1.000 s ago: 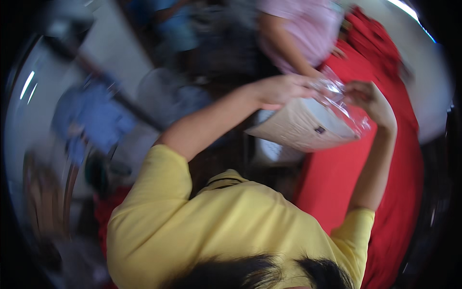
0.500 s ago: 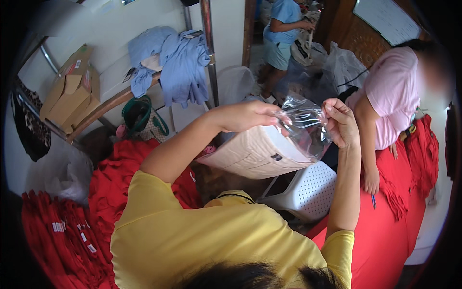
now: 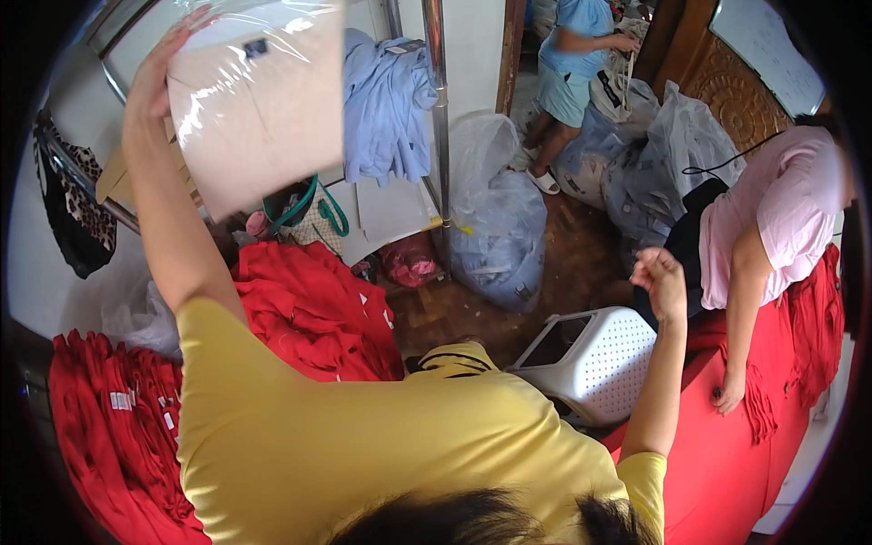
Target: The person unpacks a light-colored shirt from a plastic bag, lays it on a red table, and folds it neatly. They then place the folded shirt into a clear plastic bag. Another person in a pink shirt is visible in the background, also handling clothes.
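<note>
My left hand (image 3: pixel 165 68) is raised at the upper left, gripping the edge of a clear plastic bag with a folded pale beige garment (image 3: pixel 263 118) inside. A small dark label shows near the garment's top edge. The bag hangs in front of a rail and partly hides a cardboard box and the light blue shirts (image 3: pixel 386 109). My right hand (image 3: pixel 661 283) is held up at the right, well apart from the bag. Its fingers are curled together in a pinch; what they hold, if anything, is too small to tell.
Red garments (image 3: pixel 313 304) lie piled at the left, with more red cloth (image 3: pixel 727 454) at the right. A white plastic stool (image 3: pixel 604 363) lies tipped over before me. Stuffed clear bags (image 3: pixel 500 227) stand ahead. A co-worker in pink (image 3: pixel 772 218) leans over the red cloth; another person stands behind.
The bagged garment has swung from the centre to the upper left with my left hand. My right hand has let go of the bag's mouth and come slightly lower. My view has shifted.
</note>
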Tool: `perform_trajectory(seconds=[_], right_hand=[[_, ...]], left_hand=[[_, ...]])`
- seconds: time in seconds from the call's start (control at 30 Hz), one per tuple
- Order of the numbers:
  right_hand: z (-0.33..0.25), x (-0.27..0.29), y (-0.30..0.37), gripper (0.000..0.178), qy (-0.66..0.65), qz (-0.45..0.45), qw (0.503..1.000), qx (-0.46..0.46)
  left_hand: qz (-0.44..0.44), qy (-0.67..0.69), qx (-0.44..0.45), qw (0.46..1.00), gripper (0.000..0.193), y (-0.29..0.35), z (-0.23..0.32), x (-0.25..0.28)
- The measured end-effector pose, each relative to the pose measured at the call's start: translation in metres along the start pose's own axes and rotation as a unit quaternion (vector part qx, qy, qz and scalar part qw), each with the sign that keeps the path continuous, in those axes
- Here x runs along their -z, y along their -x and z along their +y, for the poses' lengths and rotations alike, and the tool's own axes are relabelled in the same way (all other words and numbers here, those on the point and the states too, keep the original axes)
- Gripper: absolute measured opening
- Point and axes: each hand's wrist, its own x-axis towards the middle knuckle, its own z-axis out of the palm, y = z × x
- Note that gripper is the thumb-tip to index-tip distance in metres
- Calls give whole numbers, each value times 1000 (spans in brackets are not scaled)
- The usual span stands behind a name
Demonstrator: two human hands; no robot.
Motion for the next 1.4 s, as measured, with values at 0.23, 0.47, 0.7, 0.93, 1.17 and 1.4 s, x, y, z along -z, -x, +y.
perform_trajectory(seconds=[0.23,0.47,0.7,0.93,1.17,1.4], right_hand=[[85,-2,13,25,45,-7,992,-120],[169,40,51,30,149,166,943,-248],[183,19,114,28,26,325,903,-280],[123,-8,158,21,152,331,902,-231],[-104,-91,205,21,264,95,882,379],[-136,-132,285,28,383,196,759,489]], left_hand=[[183,-239,225,927,52,-187,-163,161],[53,-442,212,870,46,-320,-391,103],[-14,-545,-21,838,41,-324,-476,-85],[-137,-417,-255,862,36,-205,-429,-284],[-193,-282,-377,861,31,-96,-351,-418],[-148,-19,-574,805,28,-10,-217,-569]])
